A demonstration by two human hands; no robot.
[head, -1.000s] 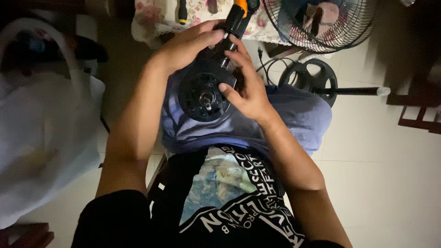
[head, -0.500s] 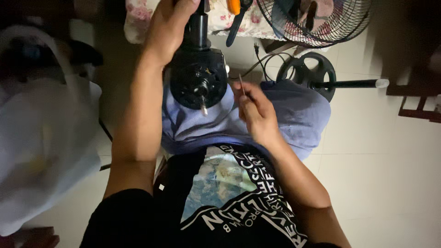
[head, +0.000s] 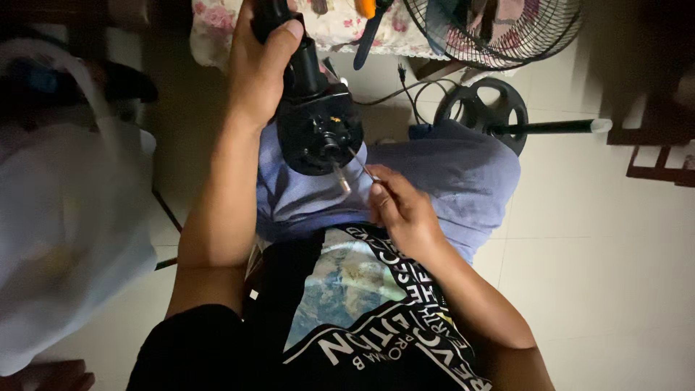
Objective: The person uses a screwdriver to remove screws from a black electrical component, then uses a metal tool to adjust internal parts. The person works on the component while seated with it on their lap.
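Observation:
My left hand (head: 262, 61) grips the neck of a black fan motor housing (head: 318, 127) and holds it up over my lap, its round face turned toward me with a short metal shaft (head: 340, 177) sticking out. My right hand (head: 402, 210) pinches a thin metal screwdriver (head: 360, 164), whose tip touches the face of the housing beside the shaft. Both hands hover above my light blue shorts (head: 449, 174).
A black fan base with a pole (head: 492, 108) lies on the tiled floor to the right. A wire fan guard (head: 499, 29) and an orange-handled tool (head: 368, 14) rest on a flowered cloth (head: 217, 22) at the top. A white plastic bag (head: 65, 239) fills the left.
My left hand has lifted the motor housing up and away from my lap, gripping its neck. My right hand came off the housing and now holds a thin screwdriver against its face.

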